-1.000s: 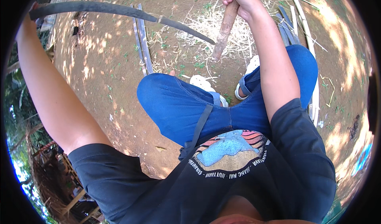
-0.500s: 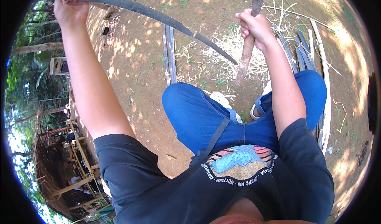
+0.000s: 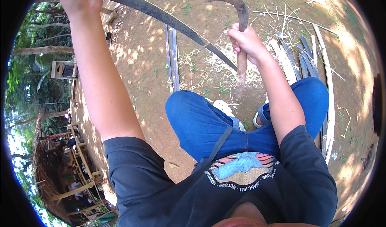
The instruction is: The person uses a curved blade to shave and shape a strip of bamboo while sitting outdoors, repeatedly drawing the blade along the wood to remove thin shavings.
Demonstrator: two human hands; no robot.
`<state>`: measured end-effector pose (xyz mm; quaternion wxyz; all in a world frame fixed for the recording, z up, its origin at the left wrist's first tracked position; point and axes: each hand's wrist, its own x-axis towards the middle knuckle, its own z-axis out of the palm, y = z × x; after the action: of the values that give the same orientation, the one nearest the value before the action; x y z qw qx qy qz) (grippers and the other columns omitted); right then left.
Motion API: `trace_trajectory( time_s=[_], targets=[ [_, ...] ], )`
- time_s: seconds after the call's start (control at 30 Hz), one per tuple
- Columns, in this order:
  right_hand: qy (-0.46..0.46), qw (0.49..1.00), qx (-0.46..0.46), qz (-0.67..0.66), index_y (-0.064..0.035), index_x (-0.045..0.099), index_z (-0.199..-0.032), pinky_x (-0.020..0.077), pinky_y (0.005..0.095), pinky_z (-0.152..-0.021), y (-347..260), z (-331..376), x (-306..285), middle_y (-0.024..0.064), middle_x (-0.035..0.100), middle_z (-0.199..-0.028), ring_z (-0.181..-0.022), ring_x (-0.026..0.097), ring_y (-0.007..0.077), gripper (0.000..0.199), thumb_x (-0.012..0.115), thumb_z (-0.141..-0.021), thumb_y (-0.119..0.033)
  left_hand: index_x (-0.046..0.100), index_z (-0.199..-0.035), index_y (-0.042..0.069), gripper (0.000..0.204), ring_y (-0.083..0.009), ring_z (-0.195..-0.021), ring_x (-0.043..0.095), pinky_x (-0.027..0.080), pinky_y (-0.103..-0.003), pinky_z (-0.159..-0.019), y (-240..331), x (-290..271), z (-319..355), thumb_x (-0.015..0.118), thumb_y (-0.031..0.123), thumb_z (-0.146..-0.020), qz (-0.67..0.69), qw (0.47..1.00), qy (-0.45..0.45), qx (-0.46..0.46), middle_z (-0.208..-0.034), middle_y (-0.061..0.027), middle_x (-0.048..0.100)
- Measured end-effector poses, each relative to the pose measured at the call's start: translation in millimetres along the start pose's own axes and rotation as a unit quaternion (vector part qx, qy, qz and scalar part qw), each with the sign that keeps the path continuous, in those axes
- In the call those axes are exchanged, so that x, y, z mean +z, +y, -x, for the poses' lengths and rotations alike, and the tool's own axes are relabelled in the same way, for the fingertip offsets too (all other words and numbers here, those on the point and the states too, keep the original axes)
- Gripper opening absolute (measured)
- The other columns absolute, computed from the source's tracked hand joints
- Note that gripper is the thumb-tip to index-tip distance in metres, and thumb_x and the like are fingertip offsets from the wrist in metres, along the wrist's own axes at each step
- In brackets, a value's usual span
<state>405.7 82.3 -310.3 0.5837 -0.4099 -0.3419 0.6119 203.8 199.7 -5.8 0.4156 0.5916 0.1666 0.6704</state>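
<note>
My left hand point(image 3: 81, 2) is closed around one end of a long, dark bamboo strip point(image 3: 157, 14), at the upper left. Part of that hand runs out of the picture's top. The strip slants down to the right, with a pale ring at its node, and its thin far end comes to the sickle handle, where I cannot tell whether they touch. In my right hand point(image 3: 248, 43) is a sickle point(image 3: 242, 14), gripped by its wooden handle just below the blade. Its dark, hooked blade curves over to the left above my fist.
Pale shavings point(image 3: 215, 62) lie heaped on the dirt in front of my feet. Dark slats point(image 3: 307, 58) and a long pale strip point(image 3: 329, 78) lie at the right, two narrow slats point(image 3: 173, 60) left of the heap. A thatched shelter point(image 3: 50, 174) stands at the far left.
My right hand and the sickle have moved left and a little down. My left hand has shifted slightly up and right, its fingers now curled around the bamboo strip instead of stretched out.
</note>
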Motion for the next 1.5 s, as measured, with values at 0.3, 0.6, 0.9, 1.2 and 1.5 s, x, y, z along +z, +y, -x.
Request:
trace_trajectory(
  time_s=[0.3, 0.6, 0.9, 1.2, 1.5],
  targets=[
    [0.002, 1.0, 0.003, 0.004, -0.0176, 0.037, -0.066, 0.0374, 0.024, -0.043, 7, -3, 0, -0.0056, 0.042, -0.054, -0.044, 0.041, 0.0056, 0.036, 0.063, -0.09, -0.014, 0.044, -0.077, 0.017, 0.028, -0.0057, -0.044, 0.032, 0.027, -0.021, -0.037, -5, -4, -4, 0.061, 0.026, -0.097, 0.018, 1.0, -0.007, 0.008, -0.059, 0.0066, 0.032],
    [-0.094, 0.99, -0.074, 0.075, -0.0166, 0.032, -0.06, 0.0448, 0.0265, -0.044, -33, 26, 77, -0.0045, 0.045, -0.053, -0.045, 0.049, 0.0067, 0.042, 0.062, -0.089, -0.019, 0.045, -0.08, 0.018, 0.025, -0.0046, -0.047, 0.031, 0.026, -0.021, -0.04, -6, 13, 4, 0.062, 0.027, -0.097, -0.033, 0.996, 0.04, 0.066, -0.062, 0.0077, 0.032],
    [-0.145, 0.974, -0.134, 0.108, -0.0158, 0.028, -0.059, 0.0419, 0.0252, -0.041, -44, 18, 106, -0.0041, 0.042, -0.05, -0.043, 0.047, 0.0065, 0.045, 0.06, -0.09, -0.016, 0.044, -0.077, 0.018, 0.027, -0.0041, -0.046, 0.03, 0.025, -0.021, -0.039, -7, 24, 13, 0.06, 0.028, -0.097, -0.022, 0.997, 0.032, 0.068, -0.06, 0.0087, 0.03],
    [-0.058, 0.941, 0.13, 0.307, -0.0089, 0.047, -0.071, 0.0421, 0.0321, -0.04, 105, -8, 24, 0.0013, 0.049, -0.058, -0.043, 0.05, 0.0137, 0.017, 0.06, -0.082, -0.011, 0.041, -0.074, 0.019, 0.03, -0.0048, -0.042, 0.028, 0.022, -0.022, -0.036, 11, -10, 1, 0.059, 0.027, -0.097, -0.016, 0.996, 0.05, 0.076, -0.057, 0.0085, 0.028],
    [0.082, 0.971, 0.116, 0.194, -0.01, 0.043, -0.068, 0.0401, 0.0285, -0.039, 95, -12, -8, 0.0012, 0.048, -0.056, -0.041, 0.046, 0.0109, 0.025, 0.061, -0.086, -0.009, 0.049, -0.083, 0.018, 0.025, -0.0068, -0.044, 0.037, 0.031, -0.023, -0.039, -3, -36, 3, 0.066, 0.032, -0.093, 0.016, 0.996, 0.051, 0.07, -0.058, 0.0072, 0.035]
  ],
)
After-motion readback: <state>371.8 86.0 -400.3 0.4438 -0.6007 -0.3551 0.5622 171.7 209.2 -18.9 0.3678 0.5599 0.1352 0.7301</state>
